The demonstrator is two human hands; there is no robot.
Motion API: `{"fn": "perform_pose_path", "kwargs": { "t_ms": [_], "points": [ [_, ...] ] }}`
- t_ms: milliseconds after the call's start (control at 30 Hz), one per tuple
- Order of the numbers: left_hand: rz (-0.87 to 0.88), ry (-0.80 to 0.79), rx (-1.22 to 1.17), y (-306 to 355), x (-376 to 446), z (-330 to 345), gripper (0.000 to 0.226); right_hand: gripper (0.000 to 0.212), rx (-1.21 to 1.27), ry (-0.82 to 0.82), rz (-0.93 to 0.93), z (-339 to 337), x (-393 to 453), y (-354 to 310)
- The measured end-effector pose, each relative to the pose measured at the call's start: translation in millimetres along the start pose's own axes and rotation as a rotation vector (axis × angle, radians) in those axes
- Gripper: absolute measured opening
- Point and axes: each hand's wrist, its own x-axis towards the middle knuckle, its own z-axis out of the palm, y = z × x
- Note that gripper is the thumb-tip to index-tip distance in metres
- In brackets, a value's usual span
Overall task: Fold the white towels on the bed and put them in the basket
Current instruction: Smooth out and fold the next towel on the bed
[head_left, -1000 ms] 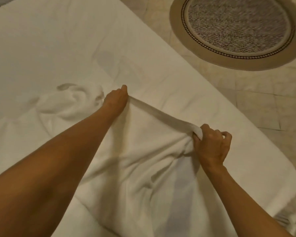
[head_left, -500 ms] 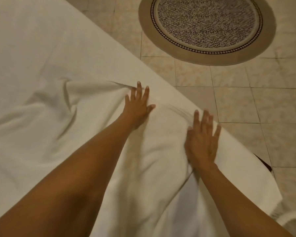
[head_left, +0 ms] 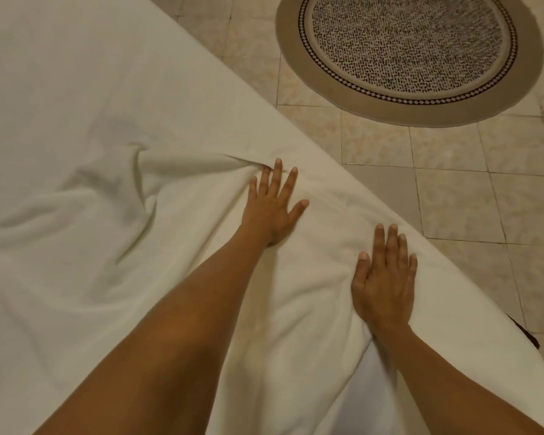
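1. Both hands have let go of the towel edge they pinched taut a second ago; since half a second ago they lie flat and have hardly shifted.
2. Left hand: palm down on the white towel, fingers spread, fingertips just short of the towel's far edge where it meets the bed. Nothing is pinched.
3. Right hand: also palm down on the towel, fingers close together, thumb out to the side. It lies nearer the bed's floor-side edge than the left hand. Nothing is pinched.
4. Towel position: spread across the bed beside that floor-side edge, with the hands well apart along its far edge. The part away from the bed edge is bunched into soft ridges and hollows.
5. Judgement on hold: flat palms suit pressing and smoothing. Two separated contact points likely keep the laid edge straight and stop it from sliding back.
6. Step in hand, judged: flattening before the first fold, so the task is early. The wrinkled part will probably need smoothing too.
7. Basket: not identifiable in this view. Off the bed, a round patterned rug lies on the tiled floor.
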Motion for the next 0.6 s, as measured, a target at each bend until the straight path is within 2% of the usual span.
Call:
{"fn": "perform_pose_path", "kwargs": {
  "t_ms": [133, 267, 367, 500, 600],
  "points": [
    [0.088, -0.032, 0.020, -15.1, -9.0, -15.2, 0.069, 0.059, -0.010, -0.009, 0.011, -4.3, -0.9, -2.7],
    [0.110, 0.014, 0.138, -60.9, -28.8, -28.5, 0.068, 0.060, -0.033, -0.061, 0.024, -11.7, -0.1, -6.4],
    [0.022, 0.107, 0.186, -109.6, -41.2, -48.8, 0.066, 0.063, -0.104, -0.096, 0.055, -20.8, 1.1, -8.0],
    [-0.131, 0.156, 0.233, -178.0, -46.8, -78.6, 0.064, 0.061, -0.144, -0.061, 0.111, -32.7, 4.2, -36.7],
    [-0.249, 0.152, 0.217, -213.1, -46.1, -96.7, 0.064, 0.058, -0.049, -0.001, -0.053, -33.9, 24.5, -97.6]
  ]
}}
